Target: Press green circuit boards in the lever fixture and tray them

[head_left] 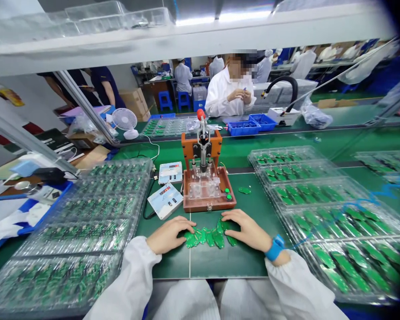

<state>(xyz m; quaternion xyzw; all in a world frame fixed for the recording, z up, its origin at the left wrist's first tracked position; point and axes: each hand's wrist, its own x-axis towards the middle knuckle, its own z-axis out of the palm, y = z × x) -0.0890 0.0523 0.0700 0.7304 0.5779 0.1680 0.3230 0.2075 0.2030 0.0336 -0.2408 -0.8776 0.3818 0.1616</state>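
A loose heap of small green circuit boards (206,238) lies on the green bench mat (226,262) right in front of me. My left hand (169,234) rests on the heap's left end, and my right hand (246,230) rests on its right end. Neither hand visibly grips a board. A blue wristband (275,247) circles my right wrist, and white sleeves cover both arms. Ahead of the hands stands an orange press fixture (203,178) with a clear block on its base. One green board (244,190) lies alone to its right.
Clear plastic trays of green boards are stacked on my left (76,231) and right (336,222). Two white meters (165,201) sit left of the fixture. Across the bench, a co-worker in white (230,91) sits behind blue bins (243,128). A shelf runs overhead.
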